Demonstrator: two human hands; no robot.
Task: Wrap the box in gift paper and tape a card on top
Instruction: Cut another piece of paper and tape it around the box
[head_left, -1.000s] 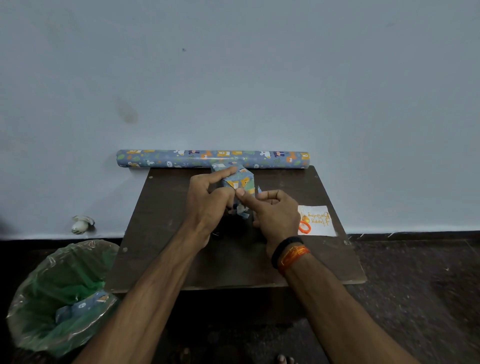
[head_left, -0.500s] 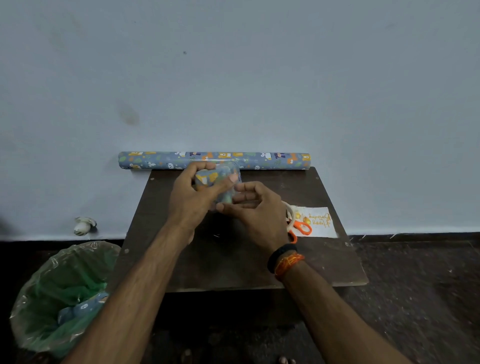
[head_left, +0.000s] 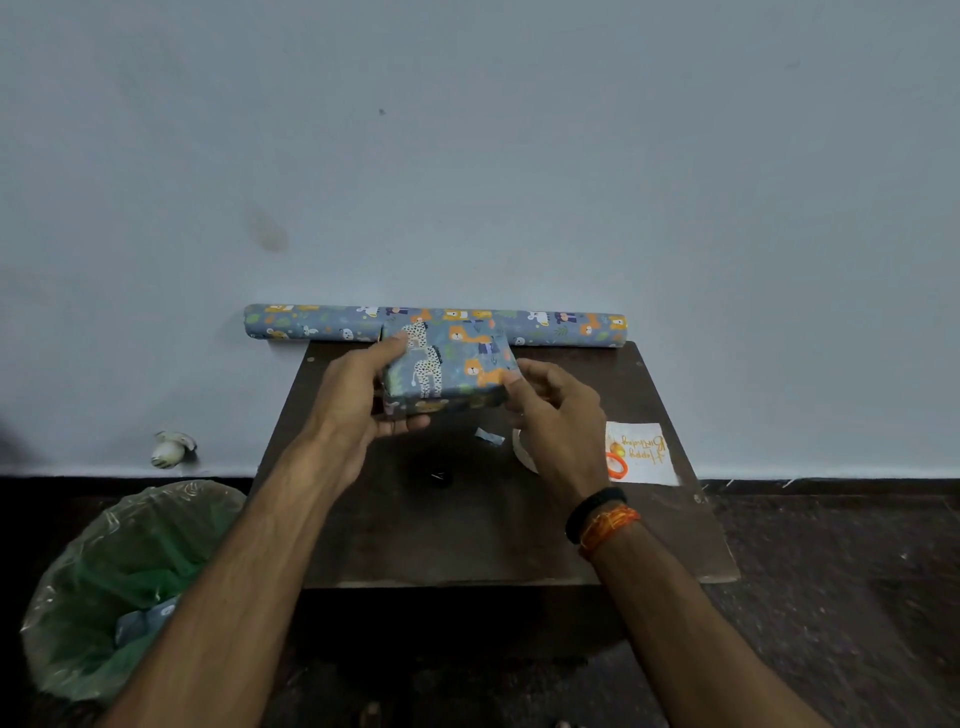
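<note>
**A:** Where was the wrapped box (head_left: 448, 366)?

**B:** Held up over the far half of the dark table (head_left: 467, 530), in front of the paper roll (head_left: 436, 325) lying along the wall. Broad printed face toward the camera, tilted a little.

**A:** Left hand (head_left: 358, 410) pose?

**B:** Forearm came in from lower left, wrist bent back. Thumb lay on the box's upper left corner, fingers curled under the bottom edge — a firm grip on the left end.

**A:** Right hand (head_left: 558, 415)?

**B:** Forearm from lower right, bands on the wrist. Thumb tip touched the box's right edge; the other fingers were loosely curled behind it. Whether they bore on the box, can't tell.

**A:** Card?

**B:** Card (head_left: 644, 452) flat on the table's right side, well apart from the box, an orange scissor handle (head_left: 617, 465) on its left edge. White tape roll (head_left: 522, 452) mostly hidden by the right hand. Small paper scrap (head_left: 489, 436) on the table below the box. Lined bin (head_left: 124, 587) on the floor, left.
</note>
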